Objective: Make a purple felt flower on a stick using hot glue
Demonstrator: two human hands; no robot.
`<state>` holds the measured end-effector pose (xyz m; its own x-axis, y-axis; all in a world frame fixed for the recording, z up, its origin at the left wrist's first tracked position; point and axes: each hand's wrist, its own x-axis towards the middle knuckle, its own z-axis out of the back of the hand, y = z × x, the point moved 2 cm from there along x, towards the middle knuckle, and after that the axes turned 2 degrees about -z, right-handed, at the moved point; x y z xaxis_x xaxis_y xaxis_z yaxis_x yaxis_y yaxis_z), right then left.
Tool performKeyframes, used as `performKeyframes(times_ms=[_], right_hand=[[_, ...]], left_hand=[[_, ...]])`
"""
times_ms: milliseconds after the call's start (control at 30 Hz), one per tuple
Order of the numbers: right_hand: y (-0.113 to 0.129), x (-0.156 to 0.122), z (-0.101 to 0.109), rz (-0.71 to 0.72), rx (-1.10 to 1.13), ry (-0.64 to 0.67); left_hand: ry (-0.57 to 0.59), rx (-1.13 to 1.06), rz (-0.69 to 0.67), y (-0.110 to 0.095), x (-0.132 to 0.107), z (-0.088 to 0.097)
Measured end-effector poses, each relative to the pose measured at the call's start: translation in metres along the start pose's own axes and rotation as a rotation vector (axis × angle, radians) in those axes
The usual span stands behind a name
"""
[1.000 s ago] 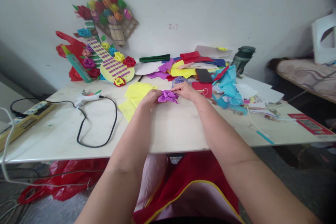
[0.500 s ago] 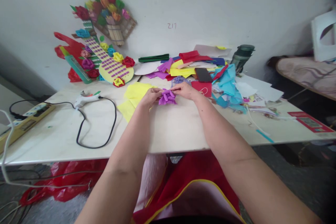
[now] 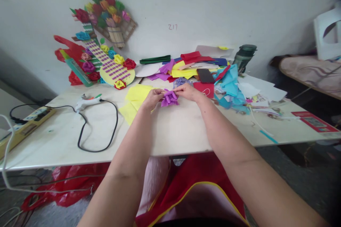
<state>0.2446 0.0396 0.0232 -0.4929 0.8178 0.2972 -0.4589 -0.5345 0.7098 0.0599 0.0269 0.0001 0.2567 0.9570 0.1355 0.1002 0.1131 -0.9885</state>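
Observation:
A purple crepe-paper flower point(image 3: 169, 98) is held just above the table between both hands. My left hand point(image 3: 153, 98) pinches it from the left, seemingly at a thin stick whose end shows by the fingertips. From the right, the fingers of my right hand point(image 3: 186, 91) are closed at the flower's upper edge. What lies between the fingertips is too small to make out fully. Yellow crepe paper point(image 3: 135, 97) lies beside my left hand, and a red card point(image 3: 204, 89) is near my right wrist.
A glue gun point(image 3: 87, 103) with a looped black cord rests at left, near a power strip point(image 3: 29, 122). A guitar-shaped flower decoration point(image 3: 114, 69) leans on the wall. Coloured paper, a phone point(image 3: 205, 75), blue crepe paper point(image 3: 230, 85) and a dark bottle point(image 3: 243, 58) stand behind.
Both hands stay in nearly the same place with the purple flower. The flower appears slightly turned, its petals showing a little differently. The camera view has shifted slightly.

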Motion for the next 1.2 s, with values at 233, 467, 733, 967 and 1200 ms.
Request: performKeyframes(times_ms=[233, 467, 733, 967, 1200], right_hand=[[-0.001, 0.003, -0.003, 0.034, -0.092, -0.068], [-0.006, 0.005, -0.003, 0.059, -0.104, -0.127], [-0.007, 0.007, -0.002, 0.124, -0.059, -0.199], [-0.003, 0.004, -0.002, 0.107, -0.054, -0.209], [-0.003, 0.004, -0.002, 0.121, -0.117, -0.223]], left_hand=[[-0.015, -0.109, 0.03, 0.009, 0.005, 0.004], [0.005, -0.176, -0.015, 0.006, 0.002, 0.001], [0.021, -0.311, 0.043, -0.004, -0.001, -0.002], [-0.023, -0.272, 0.066, -0.002, 0.0, -0.002], [-0.017, -0.329, 0.19, 0.0, -0.001, -0.001]])
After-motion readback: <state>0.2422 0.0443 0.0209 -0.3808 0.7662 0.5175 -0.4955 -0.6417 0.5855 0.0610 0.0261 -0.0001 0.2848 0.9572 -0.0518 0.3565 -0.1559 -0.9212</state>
